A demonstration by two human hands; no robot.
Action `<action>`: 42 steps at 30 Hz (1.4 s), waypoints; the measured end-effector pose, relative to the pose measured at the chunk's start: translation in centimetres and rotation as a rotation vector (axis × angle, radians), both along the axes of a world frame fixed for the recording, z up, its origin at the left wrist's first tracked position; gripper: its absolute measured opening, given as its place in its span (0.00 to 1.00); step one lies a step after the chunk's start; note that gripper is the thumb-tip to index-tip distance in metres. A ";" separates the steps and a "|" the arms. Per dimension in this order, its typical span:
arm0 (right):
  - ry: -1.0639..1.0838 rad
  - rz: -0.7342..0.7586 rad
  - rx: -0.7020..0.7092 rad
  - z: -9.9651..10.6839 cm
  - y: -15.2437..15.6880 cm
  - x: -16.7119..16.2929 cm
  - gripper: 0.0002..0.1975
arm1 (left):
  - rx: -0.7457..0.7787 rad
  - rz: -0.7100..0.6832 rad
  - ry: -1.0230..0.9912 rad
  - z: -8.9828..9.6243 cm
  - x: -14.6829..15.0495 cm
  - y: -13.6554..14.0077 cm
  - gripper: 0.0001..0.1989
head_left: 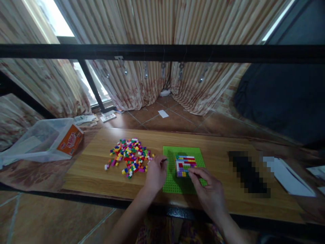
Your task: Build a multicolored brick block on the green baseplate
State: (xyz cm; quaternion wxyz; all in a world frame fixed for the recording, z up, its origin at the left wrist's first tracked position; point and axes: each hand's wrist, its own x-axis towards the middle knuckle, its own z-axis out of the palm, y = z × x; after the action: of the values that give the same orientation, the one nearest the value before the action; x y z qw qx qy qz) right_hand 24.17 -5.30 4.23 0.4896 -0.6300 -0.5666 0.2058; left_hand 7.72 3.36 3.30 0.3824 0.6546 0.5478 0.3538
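A green studded baseplate [168, 185] lies on the wooden table, with a small block of stacked toy bricks [185, 162] in white, red, yellow, blue and purple on it. My right hand [210, 190] reaches in from the front right, thumb and forefinger pinched at a small toy brick against the front right part of the stack; the fingers partly cover it. Over the plate's left edge is my left hand [155, 173], its fingers closed together. A small dark bit shows at those fingertips, too small to name. Left of this hand spreads a pile of loose bricks [133, 157].
A clear plastic bin [45, 142] with an orange label stands left of the table. On the right side are a pixelated dark object [250, 174] and white paper [291, 178]. A black bar [162, 52] crosses ahead, before striped curtains [142, 27].
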 end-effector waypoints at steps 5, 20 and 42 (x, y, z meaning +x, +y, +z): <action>0.038 0.076 0.010 1.4 0.4 -1.8 0.11 | -0.484 0.059 -0.833 2.0 -0.2 -2.7 0.12; 0.095 0.196 -0.076 1.0 0.9 -0.4 0.10 | -0.501 -0.149 -0.863 1.4 1.6 -4.0 0.22; -0.078 0.295 -0.194 -1.3 9.4 3.2 0.08 | -0.051 -0.160 0.070 0.1 3.3 -1.8 0.24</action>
State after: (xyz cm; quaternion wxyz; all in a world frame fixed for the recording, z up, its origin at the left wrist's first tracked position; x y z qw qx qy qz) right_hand 27.36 4.09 2.94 0.3684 -0.5920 -0.6489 0.3044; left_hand 11.05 1.55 3.39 0.4065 0.6983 0.5156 0.2852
